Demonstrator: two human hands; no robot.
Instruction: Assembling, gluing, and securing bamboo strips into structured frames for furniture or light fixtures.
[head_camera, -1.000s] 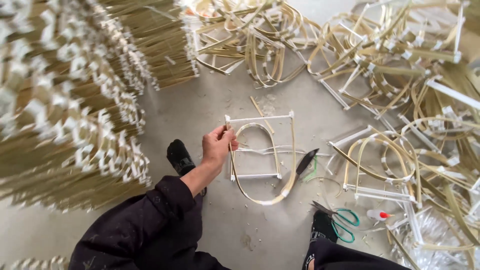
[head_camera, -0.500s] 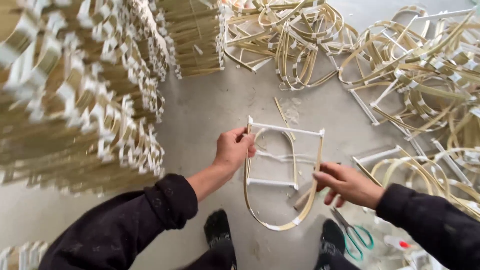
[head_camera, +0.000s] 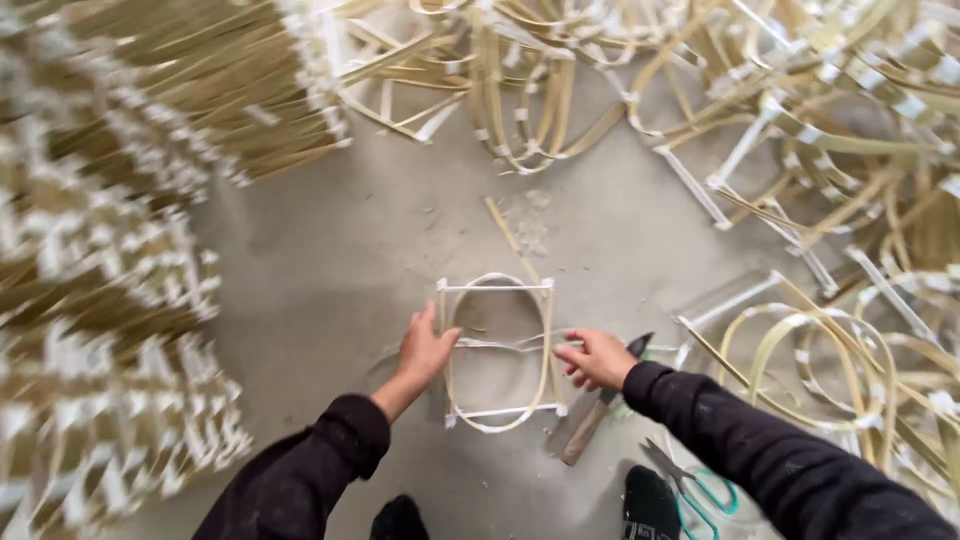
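A small bamboo frame (head_camera: 497, 352) (pale strips bent into an oval loop, bound with white tape to straight cross pieces) is held up over the middle of the grey concrete floor (head_camera: 340, 250). Its left upright is gripped by the left hand (head_camera: 424, 350), thumb and fingers closed around the strip. Its right side is pinched by the right hand (head_camera: 597, 358), the fingers curled shut on the strip near the frame's middle bar. Both arms are covered by dark sleeves (head_camera: 300, 480).

Just beside the right hand, a knife (head_camera: 597, 410) with a wooden handle and dark blade is seen lying on the floor, its blade partly hidden behind the hand. A pair of scissors (head_camera: 690, 485) with teal handles lies near the bottom edge of the floor, next to a dark shoe (head_camera: 650, 505); a second shoe (head_camera: 398, 518) shows to its left.

The left side of the floor is taken up by stacked bundles of bamboo strips (head_camera: 110, 230) with white taped ends. Loose bent frames (head_camera: 820, 150) are heaped along the far edge and down the right side, well apart from the hands. A short bamboo offcut (head_camera: 503, 225) lies on the bare floor beyond the held frame.
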